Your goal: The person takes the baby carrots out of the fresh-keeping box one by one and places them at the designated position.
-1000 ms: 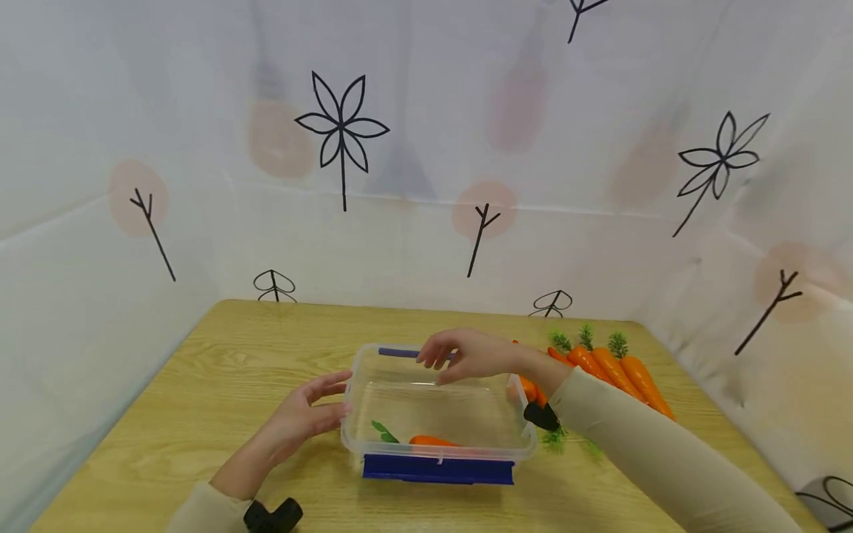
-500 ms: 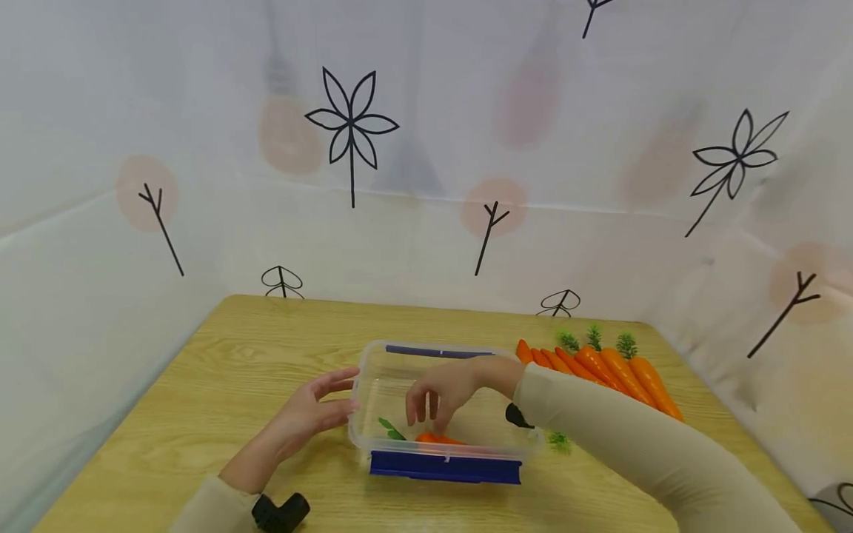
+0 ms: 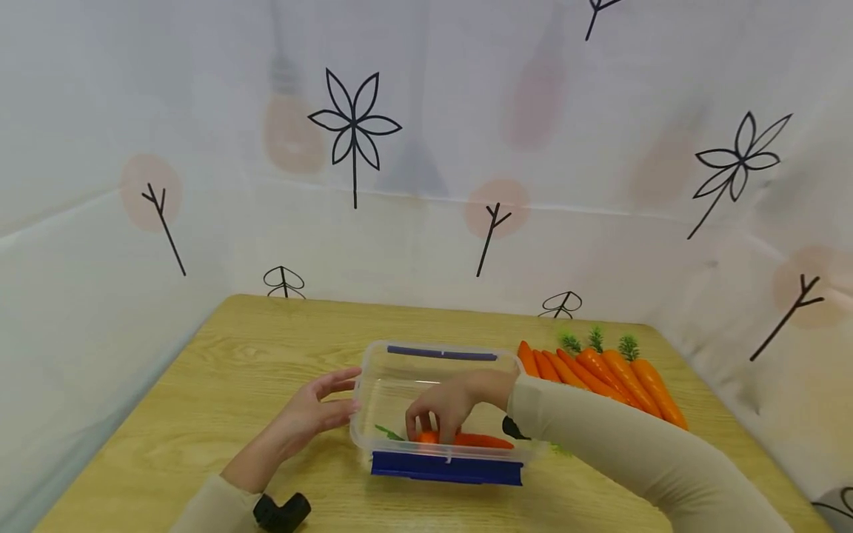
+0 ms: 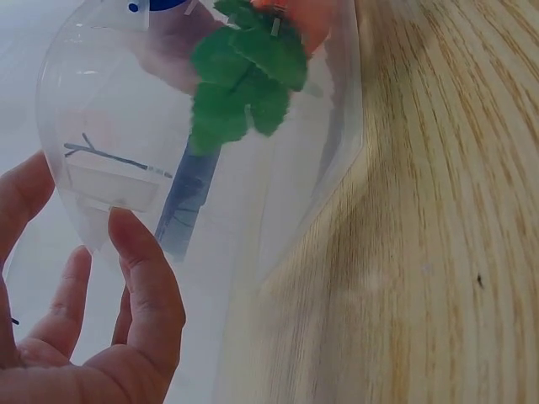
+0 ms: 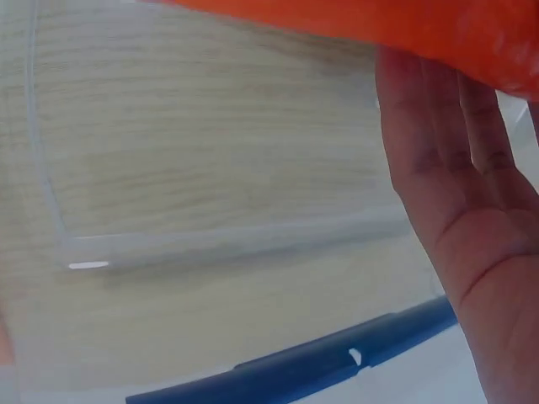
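Note:
A clear plastic box [image 3: 393, 385] with blue clip flaps stands on the table. One orange carrot [image 3: 485, 441] with green leaves [image 4: 244, 80] lies along its near side, seen through the wall in the left wrist view. My right hand [image 3: 445, 407] reaches down inside the box and grips this carrot near its leafy end, the fingers curled over it. At the box's left side, my left hand [image 3: 309, 414] touches the rim and outer wall with thumb and extended fingertips. In the right wrist view the carrot [image 5: 404, 25] crosses above the fingers of my right hand [image 5: 480, 185].
Several carrots [image 3: 616, 377] with green tops lie side by side on the wooden table [image 3: 286, 348], right of the box and partly behind my right sleeve [image 3: 600, 422]. A patterned white cloth [image 3: 426, 148] surrounds the table at the back and sides.
My right hand has moved down from over the box's far rim to the carrot inside and now grips it. The carrot's leafy end has shifted slightly. My left hand stays at the box's side.

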`<control>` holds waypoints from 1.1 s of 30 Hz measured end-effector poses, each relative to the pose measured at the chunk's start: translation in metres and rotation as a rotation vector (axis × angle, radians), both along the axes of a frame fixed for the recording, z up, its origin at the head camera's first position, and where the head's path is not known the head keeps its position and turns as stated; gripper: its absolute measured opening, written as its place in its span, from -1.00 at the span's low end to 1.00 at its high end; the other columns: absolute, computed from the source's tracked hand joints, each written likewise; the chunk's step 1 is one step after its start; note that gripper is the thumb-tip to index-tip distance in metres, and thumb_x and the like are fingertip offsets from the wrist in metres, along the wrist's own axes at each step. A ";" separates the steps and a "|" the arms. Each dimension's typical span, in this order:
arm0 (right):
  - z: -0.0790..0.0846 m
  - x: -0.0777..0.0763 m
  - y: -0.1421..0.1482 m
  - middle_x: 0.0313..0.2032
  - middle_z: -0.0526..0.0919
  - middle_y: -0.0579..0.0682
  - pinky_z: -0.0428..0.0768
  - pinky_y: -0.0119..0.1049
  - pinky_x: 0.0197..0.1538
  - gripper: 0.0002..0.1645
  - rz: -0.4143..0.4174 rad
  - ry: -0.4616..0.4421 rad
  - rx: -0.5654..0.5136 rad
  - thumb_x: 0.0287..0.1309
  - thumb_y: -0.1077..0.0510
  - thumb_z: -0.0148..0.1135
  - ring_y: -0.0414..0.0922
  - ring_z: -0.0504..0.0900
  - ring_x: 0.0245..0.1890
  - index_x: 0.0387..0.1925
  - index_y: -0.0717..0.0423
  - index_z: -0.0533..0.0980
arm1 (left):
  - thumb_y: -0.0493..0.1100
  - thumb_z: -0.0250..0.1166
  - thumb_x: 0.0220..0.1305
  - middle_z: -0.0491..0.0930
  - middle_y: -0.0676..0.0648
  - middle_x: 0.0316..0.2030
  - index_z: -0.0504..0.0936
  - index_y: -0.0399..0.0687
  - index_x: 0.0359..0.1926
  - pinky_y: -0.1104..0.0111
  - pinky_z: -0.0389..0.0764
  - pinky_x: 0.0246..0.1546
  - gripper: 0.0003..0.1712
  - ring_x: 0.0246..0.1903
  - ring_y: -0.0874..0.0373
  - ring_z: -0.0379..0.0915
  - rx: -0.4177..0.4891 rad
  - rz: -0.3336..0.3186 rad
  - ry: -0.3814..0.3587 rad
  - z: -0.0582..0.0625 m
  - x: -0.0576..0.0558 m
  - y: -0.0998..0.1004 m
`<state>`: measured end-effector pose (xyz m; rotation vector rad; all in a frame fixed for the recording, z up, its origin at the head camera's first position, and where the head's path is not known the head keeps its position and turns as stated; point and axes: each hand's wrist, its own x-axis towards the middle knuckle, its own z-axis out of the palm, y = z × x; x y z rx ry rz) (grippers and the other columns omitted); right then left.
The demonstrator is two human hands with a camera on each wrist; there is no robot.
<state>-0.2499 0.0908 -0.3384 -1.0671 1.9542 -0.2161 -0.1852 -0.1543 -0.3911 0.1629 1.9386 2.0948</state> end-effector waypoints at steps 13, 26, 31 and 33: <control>0.024 -0.004 0.014 -0.19 0.49 -0.20 0.52 -0.43 -0.14 -0.51 -0.108 0.150 -0.284 -0.04 0.24 0.41 -0.23 0.50 -0.22 -0.05 -0.12 0.46 | -0.27 0.32 0.16 0.15 -0.37 0.24 0.23 -0.22 0.34 0.24 0.55 -0.09 -0.26 -0.06 -0.03 0.46 0.007 -0.013 -0.006 0.000 0.000 0.000; 0.041 0.001 0.035 -0.14 0.48 -0.15 0.54 -0.39 -0.15 -0.49 -0.168 0.198 -0.361 -0.01 0.25 0.39 -0.21 0.50 -0.21 0.01 -0.05 0.46 | -0.23 0.35 0.14 0.15 -0.37 0.23 0.21 -0.22 0.34 0.22 0.54 -0.08 -0.21 -0.06 -0.01 0.46 0.007 -0.025 0.004 -0.001 0.001 0.000; 0.052 0.004 0.047 -0.10 0.48 -0.10 0.54 -0.35 -0.12 -0.47 -0.174 0.243 -0.403 0.00 0.21 0.39 -0.19 0.51 -0.20 0.04 0.02 0.44 | -0.25 0.33 0.16 0.15 -0.35 0.24 0.21 -0.21 0.34 0.22 0.54 -0.08 -0.24 -0.02 -0.07 0.44 0.003 -0.021 -0.002 -0.001 0.002 0.001; 0.055 0.005 0.051 -0.09 0.48 -0.10 0.55 -0.31 -0.10 -0.47 -0.180 0.258 -0.419 0.00 0.20 0.40 -0.18 0.51 -0.20 0.05 0.03 0.44 | -0.26 0.32 0.16 0.15 -0.35 0.24 0.21 -0.21 0.34 0.21 0.54 -0.07 -0.24 -0.01 -0.09 0.43 0.000 -0.019 -0.002 -0.001 0.002 0.002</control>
